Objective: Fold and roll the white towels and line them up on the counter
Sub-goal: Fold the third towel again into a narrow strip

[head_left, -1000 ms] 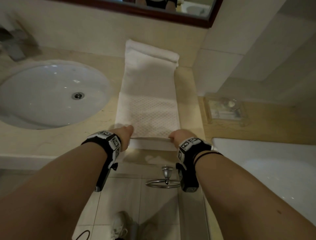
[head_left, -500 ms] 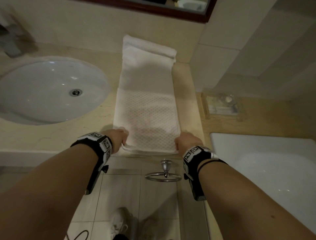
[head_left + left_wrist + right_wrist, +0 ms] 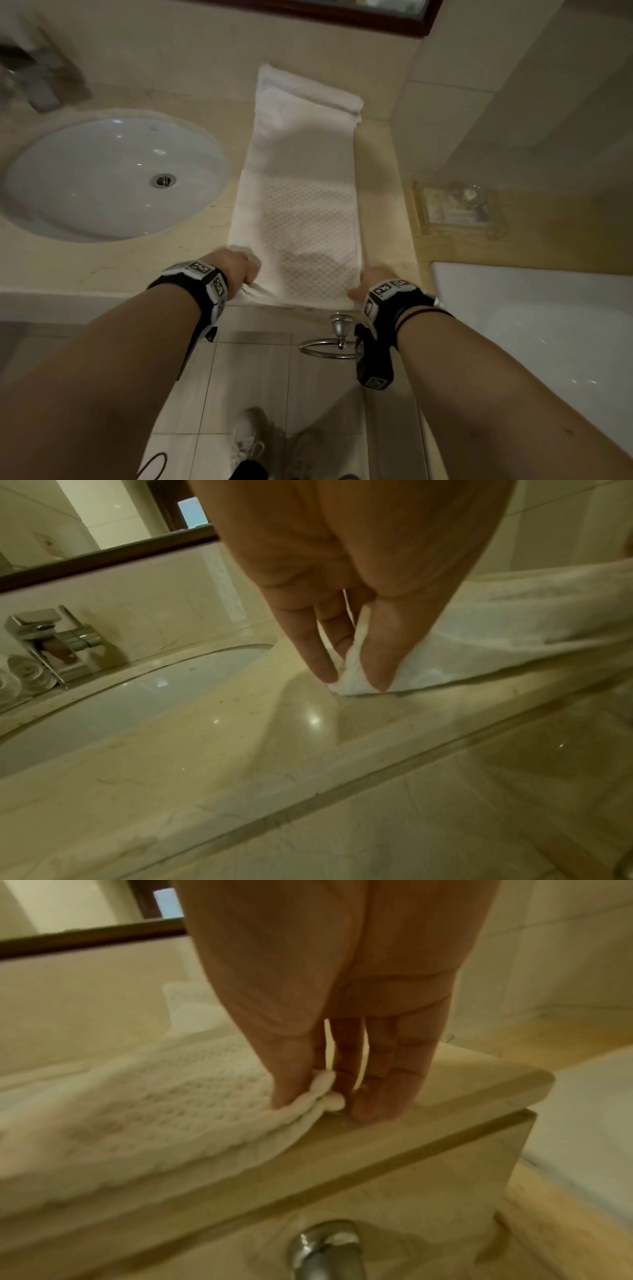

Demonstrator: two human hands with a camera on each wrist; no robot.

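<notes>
Left hand (image 3: 346, 631) pinches the near left corner of the towel (image 3: 301, 219); right hand (image 3: 342, 1053) pinches the near right corner, its other fingertips on the counter (image 3: 102, 267). Towel lies folded lengthwise beside the sink (image 3: 113, 178), near end at the counter edge. Judged step: starting the roll. Next move needs both corners turned over together, evenly and tightly.
</notes>
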